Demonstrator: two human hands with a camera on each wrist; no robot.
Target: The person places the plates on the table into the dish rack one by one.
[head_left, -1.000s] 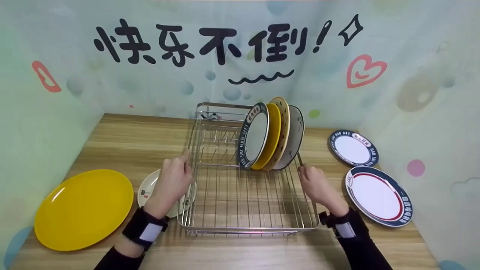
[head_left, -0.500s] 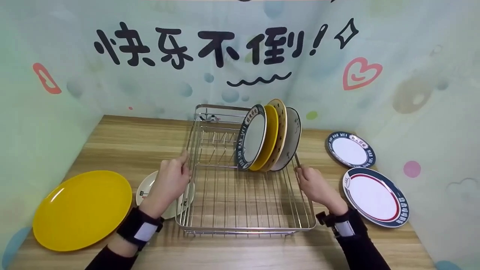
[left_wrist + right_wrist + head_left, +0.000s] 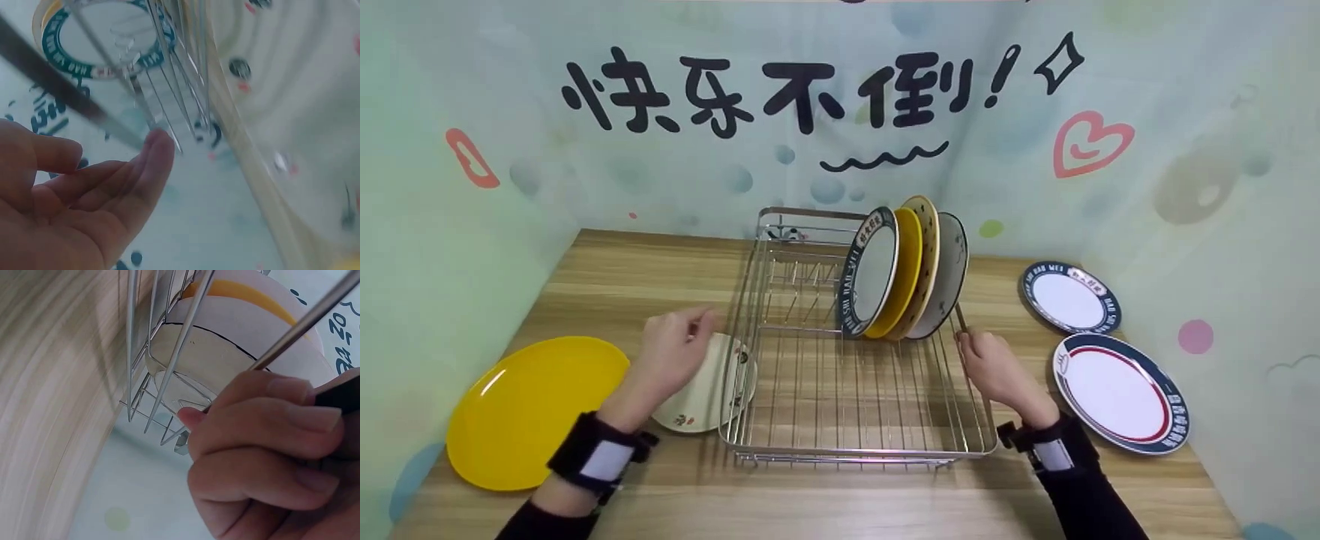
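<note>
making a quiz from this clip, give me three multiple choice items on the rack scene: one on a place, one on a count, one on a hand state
1. Where does the big yellow plate lie?
A on the table, left of the rack
B in the rack
C on the blue-rimmed plates

2. How many plates stand upright in the dish rack?
A two
B four
C six

3. What is the right hand doing?
A lying flat on the table
B lifting a plate
C gripping the rack's rim

Answers: 1 A, it lies flat on the wood; 2 B, four rims show; 3 C, fingers curl round the wire.

Front half of the dish rack (image 3: 840, 397) is sitting wide open; four upright plates (image 3: 904, 270) are blocking its back right corner.
</note>
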